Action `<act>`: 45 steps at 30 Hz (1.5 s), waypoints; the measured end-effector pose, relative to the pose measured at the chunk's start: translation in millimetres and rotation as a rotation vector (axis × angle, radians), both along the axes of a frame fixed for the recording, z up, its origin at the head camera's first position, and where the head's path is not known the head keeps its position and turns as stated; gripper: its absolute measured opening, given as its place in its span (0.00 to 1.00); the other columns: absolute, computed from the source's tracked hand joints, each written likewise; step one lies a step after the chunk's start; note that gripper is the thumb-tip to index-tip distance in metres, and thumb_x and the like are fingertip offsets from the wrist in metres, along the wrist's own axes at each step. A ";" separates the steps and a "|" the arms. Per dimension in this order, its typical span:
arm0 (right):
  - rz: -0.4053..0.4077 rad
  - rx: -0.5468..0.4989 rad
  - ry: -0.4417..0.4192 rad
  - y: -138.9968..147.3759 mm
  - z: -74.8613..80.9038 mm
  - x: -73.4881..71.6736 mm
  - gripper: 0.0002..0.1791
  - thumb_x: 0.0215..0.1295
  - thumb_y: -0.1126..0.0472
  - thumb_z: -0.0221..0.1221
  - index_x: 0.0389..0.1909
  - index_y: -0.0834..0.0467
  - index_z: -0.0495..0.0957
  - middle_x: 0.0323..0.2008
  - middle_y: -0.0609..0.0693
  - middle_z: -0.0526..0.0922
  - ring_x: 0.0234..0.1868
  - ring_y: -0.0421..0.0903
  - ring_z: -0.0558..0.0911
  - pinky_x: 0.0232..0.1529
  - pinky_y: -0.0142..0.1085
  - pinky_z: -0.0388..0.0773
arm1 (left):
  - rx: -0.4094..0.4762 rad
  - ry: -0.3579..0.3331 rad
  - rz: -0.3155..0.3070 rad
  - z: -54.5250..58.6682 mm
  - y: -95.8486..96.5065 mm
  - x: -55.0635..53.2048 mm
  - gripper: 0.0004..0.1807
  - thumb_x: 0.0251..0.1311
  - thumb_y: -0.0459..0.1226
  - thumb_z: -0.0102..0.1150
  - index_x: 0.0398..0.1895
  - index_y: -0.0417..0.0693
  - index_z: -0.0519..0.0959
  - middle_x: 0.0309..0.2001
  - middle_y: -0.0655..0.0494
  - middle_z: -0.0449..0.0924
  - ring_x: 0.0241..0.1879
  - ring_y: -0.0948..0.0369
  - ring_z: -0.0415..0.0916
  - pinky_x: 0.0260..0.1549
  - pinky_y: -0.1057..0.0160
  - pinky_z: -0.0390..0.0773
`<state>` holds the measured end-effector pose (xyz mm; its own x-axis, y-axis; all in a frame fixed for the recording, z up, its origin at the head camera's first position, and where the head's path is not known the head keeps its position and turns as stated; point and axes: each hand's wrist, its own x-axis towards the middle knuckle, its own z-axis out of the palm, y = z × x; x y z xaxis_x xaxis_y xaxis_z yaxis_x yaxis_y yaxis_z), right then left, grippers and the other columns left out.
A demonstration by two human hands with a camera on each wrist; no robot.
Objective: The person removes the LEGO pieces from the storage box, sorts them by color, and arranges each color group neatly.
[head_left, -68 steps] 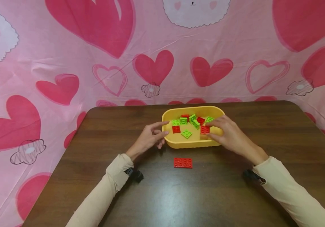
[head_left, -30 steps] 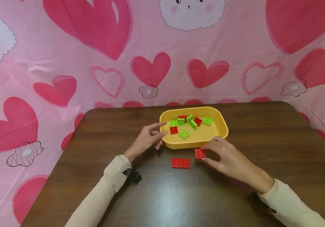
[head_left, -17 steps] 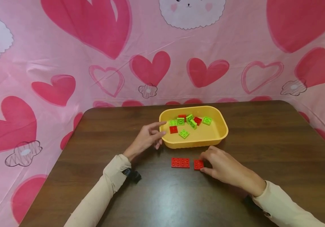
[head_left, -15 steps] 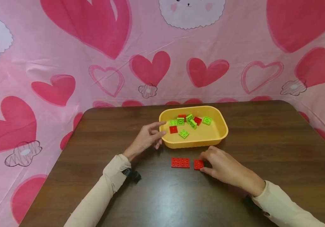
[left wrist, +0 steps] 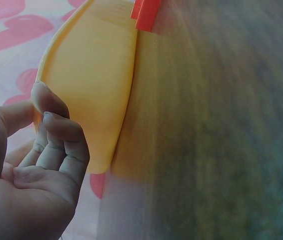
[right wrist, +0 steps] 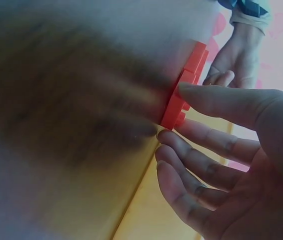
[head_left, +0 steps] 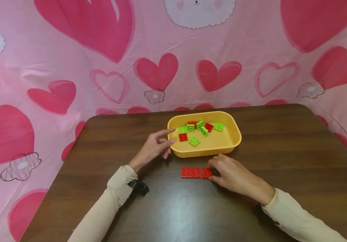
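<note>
My right hand (head_left: 235, 175) pinches a small red building brick (head_left: 206, 173) between thumb and fingers, low over the table in front of the yellow tray (head_left: 203, 153). Just left of it, across a narrow gap, lies a longer red brick piece (head_left: 191, 172), studs up, with a seam across its middle. In the right wrist view the thumb presses one face of the red brick (right wrist: 174, 107). My left hand (head_left: 153, 148) rests at the tray's left end, index finger and thumb at the rim; its other fingers hang loosely curled in the left wrist view.
Inside the tray are several bricks, among them a green brick (head_left: 194, 142), a red brick (head_left: 183, 137) and another green brick (head_left: 219, 127). The brown table (head_left: 167, 215) ends at a pink heart-print cloth (head_left: 185, 37) behind and at the sides.
My right hand has taken a red brick out of the tray, brought it down to the table and moved it left towards the longer red piece. My left hand has stayed at the tray's rim.
</note>
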<state>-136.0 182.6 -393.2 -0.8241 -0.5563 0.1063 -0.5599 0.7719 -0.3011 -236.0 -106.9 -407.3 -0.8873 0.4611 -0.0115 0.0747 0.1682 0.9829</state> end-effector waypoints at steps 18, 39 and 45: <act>-0.021 0.013 -0.011 -3.2 3.2 -0.2 0.16 0.53 0.58 0.75 0.40 0.56 0.82 0.32 0.45 0.79 0.33 0.40 0.74 0.33 0.35 0.77 | 0.008 -0.007 0.000 3.9 2.2 -0.2 0.29 0.67 0.38 0.63 0.70 0.47 0.69 0.23 0.44 0.78 0.16 0.56 0.74 0.20 0.63 0.78; -0.009 -0.039 -0.012 3.9 14.8 -1.5 0.16 0.54 0.59 0.74 0.42 0.55 0.83 0.38 0.46 0.84 0.38 0.42 0.82 0.39 0.40 0.82 | 0.006 -0.011 0.012 1.5 -1.0 3.1 0.29 0.67 0.39 0.62 0.71 0.47 0.69 0.23 0.45 0.78 0.16 0.56 0.74 0.20 0.63 0.79; -0.052 -0.072 0.015 11.9 28.1 -4.3 0.18 0.55 0.59 0.74 0.45 0.58 0.82 0.38 0.49 0.84 0.37 0.45 0.82 0.40 0.43 0.83 | 0.005 -0.012 0.003 1.5 0.6 1.4 0.29 0.68 0.38 0.62 0.71 0.46 0.69 0.23 0.44 0.78 0.16 0.56 0.74 0.20 0.63 0.79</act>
<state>-140.3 194.4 -365.1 -0.8495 -0.5037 0.1568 -0.5248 0.7766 -0.3486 -234.6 -106.3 -405.8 -0.8883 0.4588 -0.0197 0.0628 0.1639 0.9845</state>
